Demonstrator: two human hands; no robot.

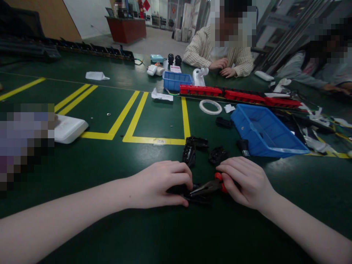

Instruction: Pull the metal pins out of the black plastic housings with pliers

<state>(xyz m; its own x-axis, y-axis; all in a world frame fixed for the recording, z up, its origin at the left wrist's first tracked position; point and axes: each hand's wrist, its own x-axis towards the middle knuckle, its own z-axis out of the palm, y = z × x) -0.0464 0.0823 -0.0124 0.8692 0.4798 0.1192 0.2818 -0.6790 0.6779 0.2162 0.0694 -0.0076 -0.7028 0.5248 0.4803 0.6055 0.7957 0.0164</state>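
Note:
My right hand (244, 181) is closed around the red handles of long-nose pliers (206, 189). The metal jaws point left and reach a black plastic part (199, 199) on the green table. With fingers curled over it, my left hand (165, 185) grips that part, and much of it is hidden underneath. Just beyond my hands lie more black plastic pieces: an angled one (189, 152) and a rounded one (218, 155). Whether the jaw tips pinch anything is too small to tell.
A blue bin (266, 132) stands at the right, with a small black piece (243, 147) beside it. Beyond are a tape roll (210, 107), a red strip (242, 96) and a smaller blue bin (177, 81). A white box (70, 128) lies left. People sit across the table.

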